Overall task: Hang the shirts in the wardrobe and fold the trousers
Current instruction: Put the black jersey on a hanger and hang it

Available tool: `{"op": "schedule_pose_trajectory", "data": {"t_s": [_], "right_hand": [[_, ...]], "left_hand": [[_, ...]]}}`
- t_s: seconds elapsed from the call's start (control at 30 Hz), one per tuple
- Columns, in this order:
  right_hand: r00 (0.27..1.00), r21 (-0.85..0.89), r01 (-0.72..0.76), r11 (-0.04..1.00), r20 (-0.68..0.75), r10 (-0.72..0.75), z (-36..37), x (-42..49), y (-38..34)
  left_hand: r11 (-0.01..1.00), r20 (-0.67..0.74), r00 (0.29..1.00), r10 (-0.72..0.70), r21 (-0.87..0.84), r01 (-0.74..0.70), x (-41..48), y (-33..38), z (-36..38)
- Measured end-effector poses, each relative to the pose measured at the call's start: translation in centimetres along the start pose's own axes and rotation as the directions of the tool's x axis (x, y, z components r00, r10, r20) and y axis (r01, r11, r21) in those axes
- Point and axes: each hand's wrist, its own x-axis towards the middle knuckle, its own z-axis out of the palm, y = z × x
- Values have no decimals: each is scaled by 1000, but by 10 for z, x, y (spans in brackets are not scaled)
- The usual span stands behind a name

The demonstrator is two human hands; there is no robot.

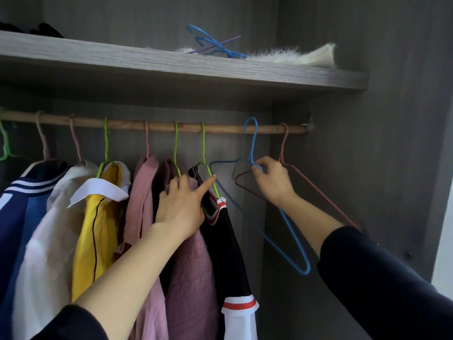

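Several shirts hang on a wooden rail point(220, 128) inside a grey wardrobe. From the left I see a blue and white top point(17, 217), a white shirt point(49, 236), a yellow shirt point(98, 229), pink garments point(191, 278) and a black shirt point(228, 241) with red and white cuffs on a green hanger point(203, 153). My left hand point(182, 204) presses against the black shirt's collar, forefinger stretched out along the green hanger. My right hand point(272, 180) pinches the neck of an empty blue hanger point(282, 217), whose hook sits at the rail.
An empty pink hanger point(316, 190) hangs at the rail's right end, close to the wardrobe's side wall point(367, 168). A shelf point(171, 67) above the rail carries spare blue hangers point(210, 42), a furry white item point(289, 56) and dark things at the far left.
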Motion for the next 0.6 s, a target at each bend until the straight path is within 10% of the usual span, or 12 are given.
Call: {"op": "schedule_pose_trajectory", "data": {"t_s": [0.3, 0.6], "right_hand": [[994, 131, -104, 986, 27, 102, 0, -99, 27], [981, 119, -189, 975, 75, 181, -123, -221, 45]], "left_hand": [[904, -268, 963, -16, -415, -100, -18, 31, -1], [835, -279, 950, 144, -481, -267, -99, 134, -5]]}}
